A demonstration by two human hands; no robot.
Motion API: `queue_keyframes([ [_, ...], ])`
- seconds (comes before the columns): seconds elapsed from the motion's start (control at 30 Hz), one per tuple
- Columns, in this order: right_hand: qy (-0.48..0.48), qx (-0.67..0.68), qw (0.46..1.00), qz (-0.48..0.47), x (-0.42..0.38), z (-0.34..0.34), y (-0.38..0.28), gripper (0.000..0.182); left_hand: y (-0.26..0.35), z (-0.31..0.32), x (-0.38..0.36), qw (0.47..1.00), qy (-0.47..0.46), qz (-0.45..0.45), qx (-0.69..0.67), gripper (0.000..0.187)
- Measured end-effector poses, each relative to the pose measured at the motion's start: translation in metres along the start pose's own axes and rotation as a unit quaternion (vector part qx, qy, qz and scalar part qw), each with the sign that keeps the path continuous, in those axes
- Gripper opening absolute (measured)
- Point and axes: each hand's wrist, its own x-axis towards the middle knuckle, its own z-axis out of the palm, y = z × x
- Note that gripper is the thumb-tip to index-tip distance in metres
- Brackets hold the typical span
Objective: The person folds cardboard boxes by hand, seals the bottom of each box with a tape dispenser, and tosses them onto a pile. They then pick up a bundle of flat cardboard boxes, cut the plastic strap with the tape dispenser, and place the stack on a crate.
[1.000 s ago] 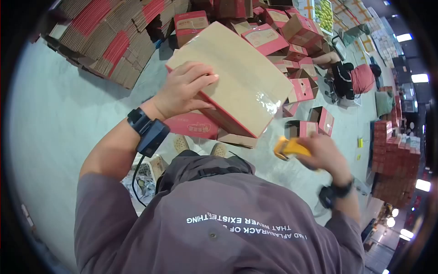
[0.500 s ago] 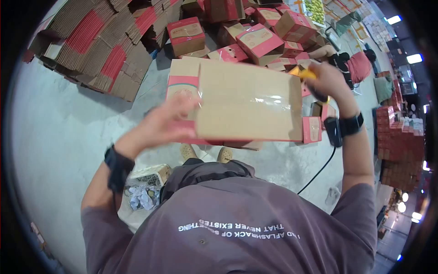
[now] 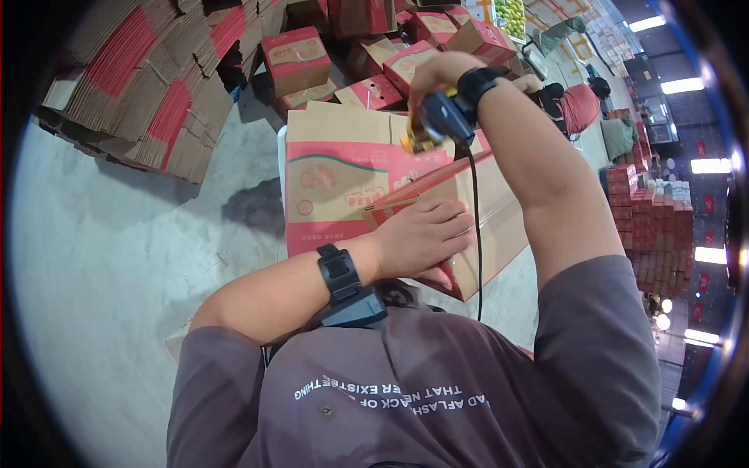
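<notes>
Cardboard box (image 3: 499,218), one, tan with red sides, tilted, in front of the person's shirt (image 3: 460,366), resting against a printed carton (image 3: 335,183); lowest corner near the shirt, far edge running up under the right forearm (image 3: 538,164). Open room: wide bare floor (image 3: 148,281) on the left, a narrow strip of floor beyond the box's right edge; heap of red and tan boxes (image 3: 296,62) crowding the far side, overlapping, full count not possible. Hands, two: left hand (image 3: 425,238) laid over the box near its lower corner, fingers bent on the tan face, whether the grip pinches cannot be told; right hand (image 3: 437,74) above the box's upper end, grip clenched around a yellow tape dispenser (image 3: 420,140), one. Wrist straps, two, one per arm, each with a dark device. Black cable (image 3: 477,257), one, hanging across the box. Folded cartons (image 3: 156,86), stacked at upper left, layers too many to count. Other person (image 3: 581,109), one, pink top, well apart at right. Green fruit (image 3: 511,17), one batch, at the top.
</notes>
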Motion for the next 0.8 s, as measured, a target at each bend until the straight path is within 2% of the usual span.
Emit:
queue_keyframes([
  [0.03,-0.05,-0.001,0.999,0.014,-0.005,0.012,-0.004,0.043,-0.001,0.001,0.0,1.0,0.001,-0.001,-0.004,0.066],
  [0.07,-0.042,0.002,0.999,-0.019,-0.014,0.021,0.001,0.046,-0.001,0.003,0.002,1.0,-0.008,-0.002,-0.02,0.067],
  [0.1,-0.049,-0.079,0.995,-0.018,-0.018,0.02,0.003,0.05,-0.001,0.005,0.003,0.999,-0.016,-0.003,-0.037,0.068],
  [0.13,-0.031,-0.079,0.996,-0.024,-0.079,-0.003,0.0,0.054,0.0,0.005,0.003,0.999,-0.016,-0.005,-0.041,0.068],
  [0.17,-0.033,-0.041,0.997,-0.048,-0.09,-0.007,0.025,0.052,0.002,0.004,0.004,0.999,-0.016,-0.008,-0.03,0.069],
  [0.2,0.02,-0.028,0.992,-0.124,-0.119,-0.016,0.05,0.045,0.001,0.002,0.007,1.0,-0.015,-0.008,-0.016,0.071],
  [0.23,0.021,0.067,0.992,-0.109,-0.169,-0.028,0.067,0.035,0.0,0.001,0.01,1.0,-0.018,0.0,-0.019,0.071],
  [0.27,0.018,0.088,0.993,-0.07,-0.212,-0.026,0.083,0.03,-0.001,0.001,0.011,1.0,-0.008,-0.014,-0.004,0.072],
  [0.3,0.031,0.039,0.996,-0.075,-0.246,-0.005,0.109,0.027,-0.002,0.0,0.012,0.999,0.003,-0.029,0.013,0.073],
  [0.33,-0.001,0.11,0.994,-0.002,-0.292,0.018,0.096,0.029,-0.003,-0.002,0.015,0.999,-0.006,-0.049,0.009,0.074],
  [0.37,-0.03,0.05,0.997,-0.057,-0.311,0.058,0.114,0.036,-0.005,-0.003,0.017,0.999,-0.008,-0.044,0.011,0.074],
  [0.4,-0.092,0.031,0.995,0.002,-0.321,0.095,0.109,0.038,-0.006,-0.004,0.017,0.999,-0.007,-0.042,0.02,0.074],
  [0.43,-0.085,0.068,0.994,-0.03,-0.32,0.153,0.121,0.038,-0.005,-0.005,0.016,0.999,-0.008,-0.044,0.03,0.074],
  [0.5,-0.016,0.12,0.992,-0.036,-0.282,0.251,0.122,0.04,0.004,0.003,0.02,0.999,-0.027,-0.037,0.019,0.075],
  [0.53,0.131,0.231,0.963,-0.04,-0.252,0.3,0.118,0.038,0.01,0.007,0.023,0.998,-0.033,-0.04,0.03,0.075],
  [0.57,0.252,0.261,0.931,-0.039,-0.217,0.335,0.109,0.039,0.014,0.009,0.028,0.997,-0.041,-0.041,0.043,0.074],
  [0.63,0.273,0.247,0.93,-0.004,-0.177,0.346,0.093,0.046,0.002,0.01,0.041,0.994,-0.057,-0.047,0.076,0.077],
  [0.7,0.256,0.262,0.927,0.078,-0.164,0.336,0.103,0.053,-0.038,0.009,0.063,0.987,-0.079,0.009,0.142,0.071],
  [0.73,0.35,0.31,0.879,0.097,-0.154,0.351,0.119,0.055,-0.066,0.004,0.08,0.982,-0.081,-0.072,0.156,0.066],
  [0.77,0.401,0.37,0.832,0.097,-0.152,0.35,0.138,0.053,-0.093,-0.004,0.097,0.97,-0.076,-0.152,0.175,0.062],
  [0.8,0.414,0.498,0.754,0.109,-0.136,0.36,0.162,0.048,-0.107,-0.009,0.107,0.951,0.031,-0.208,0.225,0.056],
])
